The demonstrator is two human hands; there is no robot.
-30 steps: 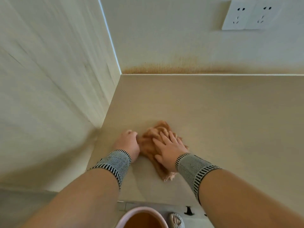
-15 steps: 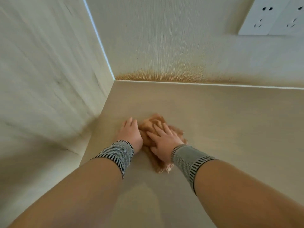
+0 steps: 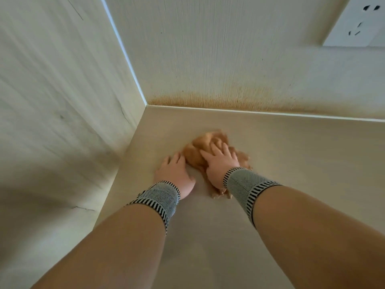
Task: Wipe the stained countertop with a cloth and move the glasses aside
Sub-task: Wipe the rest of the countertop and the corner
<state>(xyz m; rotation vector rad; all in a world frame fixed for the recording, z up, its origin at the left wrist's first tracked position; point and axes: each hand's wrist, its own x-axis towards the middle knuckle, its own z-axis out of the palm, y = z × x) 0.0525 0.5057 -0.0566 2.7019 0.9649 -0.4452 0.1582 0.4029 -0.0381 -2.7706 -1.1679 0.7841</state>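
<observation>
A: Report the cloth position.

B: I see the orange cloth [image 3: 203, 149] bunched at frame centre on the tabletop [image 3: 291, 163], near the corner of the two walls.

A: Hand status?

B: My right hand [image 3: 220, 163] presses flat on the cloth, fingers [image 3: 226, 148] straight and spread. My left hand [image 3: 174, 174] rests palm-down on the tabletop just left of the cloth, fingers extended and close together. Both wrists carry striped wristbands [image 3: 245, 184].

A: Other items?

B: A brown stain [image 3: 218, 101] runs along the base of the rear wall; a socket [image 3: 358, 21] sits upper right.
</observation>
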